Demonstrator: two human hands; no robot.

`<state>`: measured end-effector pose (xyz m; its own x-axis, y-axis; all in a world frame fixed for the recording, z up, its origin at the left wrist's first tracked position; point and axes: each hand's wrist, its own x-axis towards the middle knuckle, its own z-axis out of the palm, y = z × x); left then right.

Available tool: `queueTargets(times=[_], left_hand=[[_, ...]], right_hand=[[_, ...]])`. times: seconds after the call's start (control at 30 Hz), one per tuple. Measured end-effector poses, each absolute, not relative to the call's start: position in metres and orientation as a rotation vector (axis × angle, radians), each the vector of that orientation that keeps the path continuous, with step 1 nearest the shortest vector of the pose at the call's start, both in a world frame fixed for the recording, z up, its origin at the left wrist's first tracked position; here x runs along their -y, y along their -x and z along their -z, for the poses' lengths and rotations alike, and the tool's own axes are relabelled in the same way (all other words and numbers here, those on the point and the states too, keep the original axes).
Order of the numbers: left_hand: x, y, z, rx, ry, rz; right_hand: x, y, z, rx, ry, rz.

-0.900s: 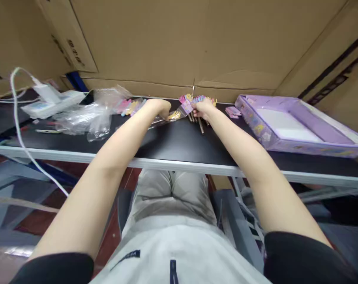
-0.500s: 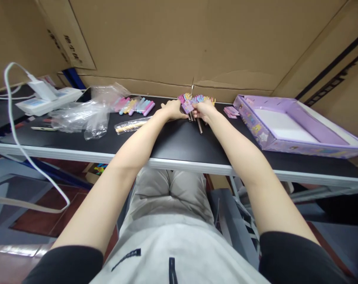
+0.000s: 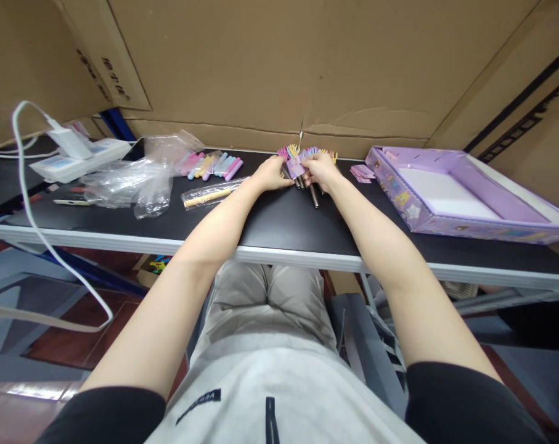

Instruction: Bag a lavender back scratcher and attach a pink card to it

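Both hands pinch a small purple paper card [image 3: 296, 168], far middle of the black table [image 3: 279, 225].
My left hand [image 3: 270, 174] and right hand [image 3: 323, 171] close on it from either side, over colourful-topped metal sticks [image 3: 314, 197]; a lilac cardboard tray [image 3: 402, 198] lies right.

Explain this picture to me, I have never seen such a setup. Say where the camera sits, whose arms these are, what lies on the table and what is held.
No machine here: a person wears a camera on the head, looking down at their own bare arms. The left hand and right hand both grip a bundle of metal-handled tools with colourful comb-like heads on the black table top. Left of them lie pastel plastic sticks, crumpled clear plastic bags and a white charger with cable. On the right sits an open shallow purple cardboard box. Brown cardboard cartons stand behind.
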<state>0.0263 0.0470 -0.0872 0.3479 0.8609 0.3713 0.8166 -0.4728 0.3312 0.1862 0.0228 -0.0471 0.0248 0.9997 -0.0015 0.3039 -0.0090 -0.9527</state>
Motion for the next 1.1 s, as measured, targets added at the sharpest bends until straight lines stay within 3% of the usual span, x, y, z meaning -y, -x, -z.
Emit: queueTargets(times=[0.33, 1.1], left_hand=[[-0.055, -0.022, 0.09, -1.414, -2.549, -0.828], [-0.038, -0.029, 0.076, -1.49, -2.444, -0.84]], right_hand=[[-0.025, -0.183, 0.052, 1.439, 1.403, -0.84], [-0.027, -0.182, 0.046, 1.253, 1.432, -0.965]])
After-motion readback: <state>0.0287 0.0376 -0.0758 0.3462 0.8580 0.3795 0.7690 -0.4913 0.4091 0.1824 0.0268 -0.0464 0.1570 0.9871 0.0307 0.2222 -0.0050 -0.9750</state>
